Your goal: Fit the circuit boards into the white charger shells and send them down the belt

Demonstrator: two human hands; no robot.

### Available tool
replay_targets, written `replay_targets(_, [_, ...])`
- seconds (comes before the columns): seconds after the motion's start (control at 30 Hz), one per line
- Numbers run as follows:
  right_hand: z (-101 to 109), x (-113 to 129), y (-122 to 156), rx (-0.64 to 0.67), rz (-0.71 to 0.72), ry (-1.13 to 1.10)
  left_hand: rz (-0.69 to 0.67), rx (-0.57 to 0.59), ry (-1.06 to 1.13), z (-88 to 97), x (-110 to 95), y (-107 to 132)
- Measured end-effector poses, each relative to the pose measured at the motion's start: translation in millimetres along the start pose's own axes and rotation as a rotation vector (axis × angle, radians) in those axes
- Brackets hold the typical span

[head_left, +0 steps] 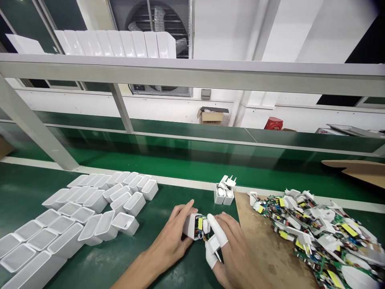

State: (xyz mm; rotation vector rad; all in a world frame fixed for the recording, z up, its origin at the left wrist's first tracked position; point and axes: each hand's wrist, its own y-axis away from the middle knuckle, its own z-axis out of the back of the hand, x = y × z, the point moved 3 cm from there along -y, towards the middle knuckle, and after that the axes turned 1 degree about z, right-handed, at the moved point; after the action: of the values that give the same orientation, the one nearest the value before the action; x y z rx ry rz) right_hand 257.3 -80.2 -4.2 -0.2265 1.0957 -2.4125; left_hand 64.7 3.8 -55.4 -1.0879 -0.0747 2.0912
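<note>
My left hand (173, 232) is closed around a white plastic case (190, 226) just above the green table. A circuit board (200, 225) with a yellow component sits at the case's open side; how far inside it reaches, I cannot tell. My right hand (233, 243), white finger covers on its thumb and index finger, pinches a white plug piece (213, 243) with metal pins beside the board. Rows of open white cases (95, 200) stand to the left. On the right, a heap of circuit boards (313, 228) with white plug pieces lies on cardboard.
Beyond my hands stand two small white cases (219, 198) with plug pieces in them. A brown cardboard sheet (255, 245) covers the table's right part. A grey frame with a shelf bar (192, 74) crosses overhead, bearing white bins (138, 44).
</note>
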Motion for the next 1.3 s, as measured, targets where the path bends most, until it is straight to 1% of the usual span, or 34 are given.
replay_targets(0.1, [12.3, 0.3, -7.9, 0.037, 0.014, 0.025, 0.013, -0.007, 0.017, -1.0, 0.9, -0.4])
replay_targets(0.2, [18.0, -0.2, -11.1, 0.074, 0.023, 0.039, 0.011, -0.008, 0.021, -2.4, 0.9, -1.5])
replay_targets(0.37, [12.9, -1.6, -4.7, 0.113, 0.014, 0.013, 0.021, 0.003, 0.019, -2.5, -1.5, -1.8])
replay_targets(0.67, [6.9, -1.7, 1.6, 0.123, 0.006, -0.048, 0.049, 0.026, 0.012, -2.8, -4.2, -3.4])
replay_targets(0.83, [2.3, -1.9, 5.1, 0.141, -0.026, -0.057, 0.07, 0.045, 0.027, -4.8, -2.2, -2.3])
replay_targets(1.0, [3.0, -1.0, 8.2, 0.13, -0.022, -0.056, 0.073, 0.031, 0.022, -4.7, 0.5, -2.3])
replay_targets(1.17, [4.8, -1.2, 5.7, 0.134, -0.016, 0.002, 0.064, 0.033, 0.037, -4.4, -1.6, -2.8])
replay_targets(1.3, [11.7, -2.6, -2.7, 0.074, 0.004, 0.023, 0.049, 0.019, 0.047, -4.6, -2.8, -2.1])
